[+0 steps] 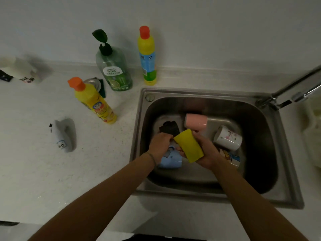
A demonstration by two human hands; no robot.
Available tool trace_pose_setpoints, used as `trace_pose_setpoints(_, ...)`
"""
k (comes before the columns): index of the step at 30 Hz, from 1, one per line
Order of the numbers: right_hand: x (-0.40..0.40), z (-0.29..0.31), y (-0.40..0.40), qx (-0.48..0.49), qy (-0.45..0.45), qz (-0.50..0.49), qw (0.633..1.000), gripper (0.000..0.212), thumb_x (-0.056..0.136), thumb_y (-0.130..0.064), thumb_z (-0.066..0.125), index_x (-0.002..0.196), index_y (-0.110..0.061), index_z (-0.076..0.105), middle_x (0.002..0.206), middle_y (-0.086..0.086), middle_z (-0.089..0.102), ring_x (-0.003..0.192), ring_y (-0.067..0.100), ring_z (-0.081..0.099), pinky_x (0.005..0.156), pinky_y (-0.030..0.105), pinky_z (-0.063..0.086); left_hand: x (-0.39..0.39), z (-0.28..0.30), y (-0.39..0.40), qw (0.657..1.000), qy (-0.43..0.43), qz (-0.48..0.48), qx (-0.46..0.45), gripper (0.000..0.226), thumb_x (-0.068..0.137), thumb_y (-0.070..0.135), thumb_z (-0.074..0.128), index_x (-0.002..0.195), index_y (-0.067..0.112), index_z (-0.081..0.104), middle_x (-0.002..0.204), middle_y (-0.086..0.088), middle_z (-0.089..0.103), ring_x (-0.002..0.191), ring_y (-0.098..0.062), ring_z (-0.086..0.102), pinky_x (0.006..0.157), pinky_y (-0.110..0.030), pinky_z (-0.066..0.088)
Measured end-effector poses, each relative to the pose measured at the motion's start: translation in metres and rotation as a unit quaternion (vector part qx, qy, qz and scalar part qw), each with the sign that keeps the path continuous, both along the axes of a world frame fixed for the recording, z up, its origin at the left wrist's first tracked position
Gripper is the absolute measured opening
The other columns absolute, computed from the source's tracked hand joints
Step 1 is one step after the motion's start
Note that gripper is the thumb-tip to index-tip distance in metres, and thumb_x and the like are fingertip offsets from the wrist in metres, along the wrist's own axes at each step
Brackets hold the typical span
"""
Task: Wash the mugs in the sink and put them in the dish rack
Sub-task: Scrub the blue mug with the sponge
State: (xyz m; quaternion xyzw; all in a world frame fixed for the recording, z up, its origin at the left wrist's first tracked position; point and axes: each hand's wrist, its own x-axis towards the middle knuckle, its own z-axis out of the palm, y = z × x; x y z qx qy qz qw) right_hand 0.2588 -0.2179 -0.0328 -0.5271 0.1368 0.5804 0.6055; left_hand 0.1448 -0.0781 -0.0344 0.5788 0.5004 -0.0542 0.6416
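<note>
In the steel sink [284, 153] my right hand [208, 152] grips a yellow mug [189, 145], tilted with its mouth toward the upper left. My left hand [160, 145] is curled at the mug's rim and seems to hold a dark cloth [169, 127] that sticks out above its knuckles. A light blue mug [171, 159] lies under my left hand. At the back of the sink a pink mug [196, 121] lies on its side, with a white mug with a pink print [227, 138] to its right. A colourful printed mug [231, 158] lies partly hidden under my right hand.
The tap [295, 91] reaches in from the upper right. On the counter to the left stand a green pump bottle [114, 70] and two yellow bottles [147, 56] [94, 101]. A white object labelled 6 [63, 134] lies further left.
</note>
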Motion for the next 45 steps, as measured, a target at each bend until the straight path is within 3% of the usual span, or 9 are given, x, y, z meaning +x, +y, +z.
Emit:
trace_pose_setpoints(3,0.006,-0.024,-0.014,-0.018,0.008,0.002,1.000,0.045,0.104,-0.042,0.042,0.130,-0.007,0.056,0.117,0.022,0.071,0.101,0.037,0.071,0.094,0.050,0.051,-0.005,-0.048,-0.021,0.984,0.107,-0.083,0.118,0.017,0.096,0.036,0.058,0.104,0.022,0.063,0.107,-0.007,0.064,0.101,-0.024,0.062,0.089,-0.034,0.050)
trace_pose_setpoints(7,0.013,-0.043,-0.031,-0.034,0.033,-0.022,0.999,0.045,0.104,-0.040,0.044,0.137,-0.010,0.052,0.119,0.020,0.070,0.107,0.039,0.067,0.091,0.050,0.053,0.003,-0.082,-0.044,0.961,0.208,-0.115,0.143,0.083,0.081,0.060,0.070,0.152,0.030,0.037,0.151,-0.013,0.039,0.138,-0.036,0.040,0.111,-0.048,0.042)
trace_pose_setpoints(11,0.021,-0.052,-0.048,-0.042,0.037,-0.032,0.998,0.043,0.103,-0.037,0.047,0.135,-0.010,0.054,0.115,0.020,0.072,0.107,0.038,0.068,0.091,0.048,0.053,0.023,-0.099,-0.058,0.950,0.279,-0.111,0.086,0.124,0.071,0.075,0.074,0.163,0.026,0.008,0.166,-0.018,0.010,0.152,-0.041,0.012,0.121,-0.051,0.024)
trace_pose_setpoints(20,0.029,-0.058,-0.067,-0.069,0.045,-0.027,0.996,0.047,0.101,-0.037,0.053,0.138,-0.007,0.053,0.124,0.024,0.067,0.114,0.041,0.065,0.088,0.048,0.056,0.032,-0.115,-0.065,0.921,0.355,-0.109,0.117,0.112,0.078,0.053,0.079,0.160,0.023,0.010,0.162,-0.019,0.008,0.150,-0.041,0.011,0.121,-0.049,0.027)
trace_pose_setpoints(29,0.021,-0.027,-0.058,-0.082,0.044,-0.032,0.995,0.019,0.103,-0.030,0.053,0.109,-0.013,0.060,0.105,0.022,0.072,0.098,0.038,0.068,0.086,0.049,0.054,0.003,-0.103,-0.039,0.983,0.180,0.035,-0.012,0.092,0.072,0.041,0.086,0.149,0.028,0.038,0.150,-0.013,0.039,0.129,-0.034,0.046,0.099,-0.042,0.047)
trace_pose_setpoints(32,0.014,-0.011,-0.058,-0.070,0.041,-0.045,0.996,0.031,0.104,-0.027,0.047,0.125,-0.006,0.055,0.115,0.027,0.070,0.107,0.043,0.067,0.086,0.052,0.056,-0.006,-0.069,-0.036,0.989,0.068,0.081,-0.099,0.081,0.078,0.035,0.082,0.147,0.027,0.041,0.145,-0.010,0.046,0.125,-0.032,0.049,0.096,-0.047,0.051)
trace_pose_setpoints(36,-0.001,0.022,-0.064,-0.029,0.046,-0.057,0.997,0.033,0.104,-0.025,0.046,0.130,-0.006,0.053,0.115,0.025,0.071,0.103,0.041,0.071,0.087,0.053,0.056,-0.031,-0.023,-0.042,0.976,-0.060,0.119,-0.175,0.086,0.064,0.034,0.079,0.144,0.029,0.047,0.142,-0.009,0.045,0.127,-0.035,0.048,0.094,-0.055,0.056)
trace_pose_setpoints(39,-0.009,0.050,-0.067,0.005,0.030,-0.055,0.998,0.031,0.099,-0.025,0.051,0.123,-0.007,0.058,0.114,0.024,0.072,0.102,0.039,0.071,0.090,0.053,0.054,-0.047,0.002,-0.051,0.940,-0.134,0.180,-0.256,0.070,0.070,0.027,0.070,0.138,0.023,0.055,0.138,-0.015,0.052,0.124,-0.037,0.054,0.078,-0.048,0.062)
trace_pose_setpoints(45,-0.017,0.095,-0.063,0.037,-0.058,-0.046,0.997,0.048,0.084,-0.030,0.064,0.129,-0.010,0.061,0.118,0.021,0.071,0.108,0.039,0.068,0.104,0.060,0.047,-0.036,0.035,-0.059,0.912,-0.191,0.198,-0.303,0.053,0.083,0.036,0.068,0.132,0.016,0.063,0.123,-0.015,0.070,0.104,-0.030,0.070,0.083,-0.053,0.060)
